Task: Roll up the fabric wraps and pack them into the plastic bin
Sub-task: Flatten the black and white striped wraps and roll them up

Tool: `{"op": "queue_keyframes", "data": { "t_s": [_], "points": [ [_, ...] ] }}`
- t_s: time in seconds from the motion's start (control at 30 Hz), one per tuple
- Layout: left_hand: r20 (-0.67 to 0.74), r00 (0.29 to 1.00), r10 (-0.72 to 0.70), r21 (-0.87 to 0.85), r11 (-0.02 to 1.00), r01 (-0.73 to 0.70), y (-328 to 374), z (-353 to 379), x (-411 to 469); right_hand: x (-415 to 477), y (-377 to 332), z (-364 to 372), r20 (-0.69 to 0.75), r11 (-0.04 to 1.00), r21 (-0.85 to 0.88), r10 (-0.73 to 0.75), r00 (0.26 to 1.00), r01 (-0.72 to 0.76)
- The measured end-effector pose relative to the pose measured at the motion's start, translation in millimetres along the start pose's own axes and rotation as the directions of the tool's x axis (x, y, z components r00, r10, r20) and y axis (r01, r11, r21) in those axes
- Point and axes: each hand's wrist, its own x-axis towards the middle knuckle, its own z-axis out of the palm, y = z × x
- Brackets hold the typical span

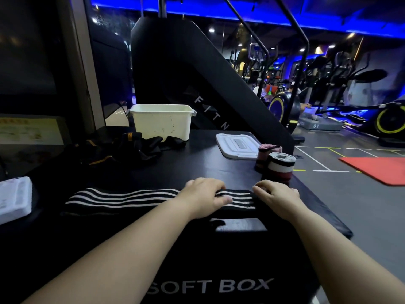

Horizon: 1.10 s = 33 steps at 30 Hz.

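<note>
Wrap: the striped wrap (122,199) is lying flat along the near side of the bench (197,163), running left to right, with its right end under the hands.
Left hand: the left hand (203,195) is resting on top of the wrap, fingers (215,186) lightly bent and pressing down, closing round nothing that I can see.
Right hand: the right hand (279,197) is sitting at the wrap's right end, fingers (258,188) curled onto the cloth, seemingly pinching it to start a turn.
Rolls: a pink roll (266,154) and a black, white and red roll (281,165) are standing on end, touching, at the right edge just beside the lid (237,145).
Bin: the bin (162,126) is standing open at the far side, well apart from the hands; from here its inside is not showing.
Pile: loose dark wraps (122,148) are lying in a pile just in front of the bin.
Handling: it is looking soft, light and limp, likely to slacken or skew. I would take the end across its full width, roll tight, then grip the roll round its body so it is not uncoiling.
</note>
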Motion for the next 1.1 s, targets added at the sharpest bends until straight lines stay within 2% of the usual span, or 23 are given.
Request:
{"op": "queue_keyframes", "data": {
  "t_s": [0.13,0.23,0.53,0.83,1.1],
  "points": [
    [0.087,0.995,0.052,0.009,0.999,-0.053,26,11,8,-13,19,3,-0.146,0.977,0.207,0.076,0.986,-0.045],
    [0.121,0.991,0.051,0.016,0.998,-0.053,41,16,16,-17,23,2,-0.184,0.955,0.291,0.124,0.975,-0.066],
    [0.153,0.988,-0.004,0.007,1.000,0.003,61,26,30,-23,20,2,-0.256,0.931,0.326,0.254,0.933,-0.164],
    [0.113,0.993,-0.015,0.033,0.999,0.012,70,34,37,-19,24,2,-0.185,0.938,0.268,0.274,0.944,-0.220],
    [0.063,0.998,0.019,0.052,0.998,-0.022,72,46,51,-17,27,4,-0.205,0.932,0.312,0.258,0.944,-0.187]
  ]
}}
